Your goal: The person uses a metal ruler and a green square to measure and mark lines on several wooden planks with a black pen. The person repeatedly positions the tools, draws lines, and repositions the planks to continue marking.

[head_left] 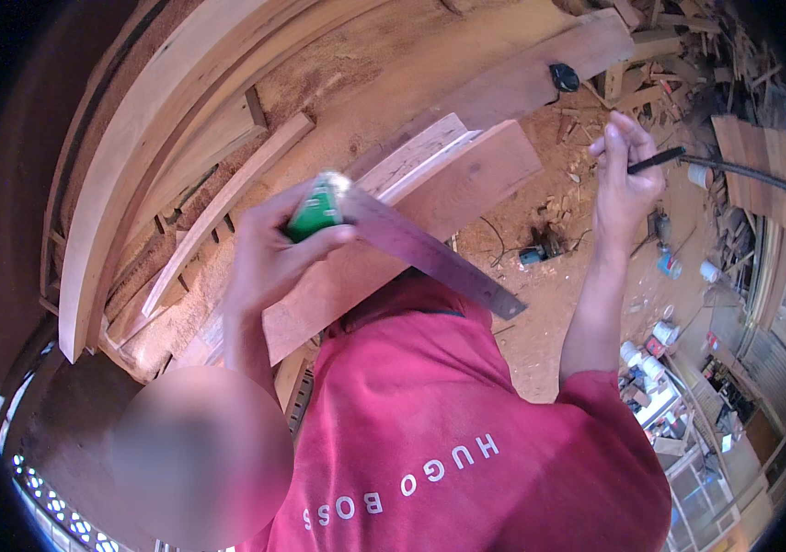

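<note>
My left hand grips the green handle of a try square. Its metal blade runs down to the right across a reddish wooden board. My right hand is raised apart from the board at the upper right. It pinches a thin dark pencil that points right. A red shirt fills the lower middle and hides the board's near end.
Long curved planks lie at the left. A wide plank with a small black object on it crosses behind the board. On the sawdust floor are a power tool, wood scraps and several cans.
</note>
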Motion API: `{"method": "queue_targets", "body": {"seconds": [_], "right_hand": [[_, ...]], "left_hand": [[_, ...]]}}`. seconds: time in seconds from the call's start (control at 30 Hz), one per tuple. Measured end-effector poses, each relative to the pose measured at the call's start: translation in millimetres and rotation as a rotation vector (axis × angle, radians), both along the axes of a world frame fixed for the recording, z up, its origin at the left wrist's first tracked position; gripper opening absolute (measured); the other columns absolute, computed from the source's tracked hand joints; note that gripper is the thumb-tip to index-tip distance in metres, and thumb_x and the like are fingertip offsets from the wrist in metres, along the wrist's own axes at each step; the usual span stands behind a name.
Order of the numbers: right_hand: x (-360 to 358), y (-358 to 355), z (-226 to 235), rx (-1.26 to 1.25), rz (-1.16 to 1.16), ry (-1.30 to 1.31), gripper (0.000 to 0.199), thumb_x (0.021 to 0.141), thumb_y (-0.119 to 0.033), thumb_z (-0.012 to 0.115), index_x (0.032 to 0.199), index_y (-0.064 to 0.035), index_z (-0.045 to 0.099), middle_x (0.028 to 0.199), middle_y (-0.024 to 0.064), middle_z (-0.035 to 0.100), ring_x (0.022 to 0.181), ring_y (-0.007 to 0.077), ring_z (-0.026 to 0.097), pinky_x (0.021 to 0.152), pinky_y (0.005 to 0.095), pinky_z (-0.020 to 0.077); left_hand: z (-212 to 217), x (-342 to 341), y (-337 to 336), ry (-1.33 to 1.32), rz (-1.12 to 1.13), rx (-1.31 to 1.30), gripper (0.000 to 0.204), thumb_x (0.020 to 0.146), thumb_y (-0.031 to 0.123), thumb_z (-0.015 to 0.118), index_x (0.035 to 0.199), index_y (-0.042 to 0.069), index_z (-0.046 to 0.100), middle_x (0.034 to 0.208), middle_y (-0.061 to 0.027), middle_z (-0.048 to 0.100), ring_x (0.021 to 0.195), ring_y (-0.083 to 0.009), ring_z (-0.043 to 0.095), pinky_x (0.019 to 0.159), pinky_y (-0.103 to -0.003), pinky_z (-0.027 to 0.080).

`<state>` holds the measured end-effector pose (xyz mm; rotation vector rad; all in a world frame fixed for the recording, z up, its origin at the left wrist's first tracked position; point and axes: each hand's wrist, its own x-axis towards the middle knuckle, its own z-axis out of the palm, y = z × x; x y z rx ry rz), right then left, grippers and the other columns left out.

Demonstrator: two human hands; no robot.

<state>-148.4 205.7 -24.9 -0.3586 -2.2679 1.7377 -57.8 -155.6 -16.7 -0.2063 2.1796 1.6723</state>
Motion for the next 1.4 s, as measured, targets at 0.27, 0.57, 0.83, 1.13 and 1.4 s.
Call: {"method": "queue_targets", "body": {"seconds": [0.27,0.57,0.83,1.13,1.4], "right_hand": [[35,-57,-18,-0.704,0.174,-0.176,0.023,0.101,-0.015,0.049,0.117,-0.002,0.059,0.088,0.0073,0.06,0.085,0.0163,0.063,0.055,0.027,0.0473],[47,-68,-47,-0.584,0.238,-0.012,0.057,0.103,-0.051,0.03,0.116,-0.0013,0.055,0.108,0.0118,0.051,0.091,0.0221,0.054,0.083,0.0392,0.0469],[49,-66,-53,-0.607,0.305,0.079,0.053,0.106,-0.046,0.028,0.111,-0.0009,0.056,0.103,0.0145,0.053,0.08,0.0198,0.056,0.069,0.0312,0.0522],[52,-66,-36,-0.086,0.372,-0.035,0.021,0.082,0.003,0.068,0.1,-0.0004,0.058,0.104,0.0186,0.061,0.085,0.021,0.067,0.072,0.0305,0.0585],[60,-61,-33,0.178,0.432,-0.03,0.019,0.077,0.0,0.076,0.091,-0.0045,0.064,0.096,0.013,0.069,0.082,0.0224,0.068,0.07,0.0298,0.0548]], "left_hand": [[-18,-28,44,0.237,-0.184,-0.642,0.063,0.078,0.041,0.08,0.129,0.008,0.063,0.089,-0.0121,0.063,0.077,-0.0276,0.062,0.069,-0.038,0.05],[-40,8,84,0.309,-0.095,-0.878,0.063,0.085,0.054,0.065,0.136,0.018,0.059,0.101,-0.0042,0.058,0.083,-0.0227,0.053,0.069,-0.037,0.044],[-47,-5,101,0.318,-0.066,-0.912,0.059,0.087,0.056,0.062,0.137,0.025,0.059,0.102,-0.0032,0.059,0.079,-0.0221,0.052,0.056,-0.034,0.047],[-56,-8,104,0.375,-0.045,-0.888,0.058,0.087,0.054,0.064,0.135,0.022,0.061,0.098,-0.0035,0.059,0.075,-0.021,0.052,0.056,-0.031,0.044],[-57,-9,105,0.374,-0.038,-0.889,0.057,0.086,0.055,0.064,0.132,0.022,0.063,0.093,-0.0019,0.058,0.073,-0.0196,0.05,0.055,-0.031,0.043]]}}
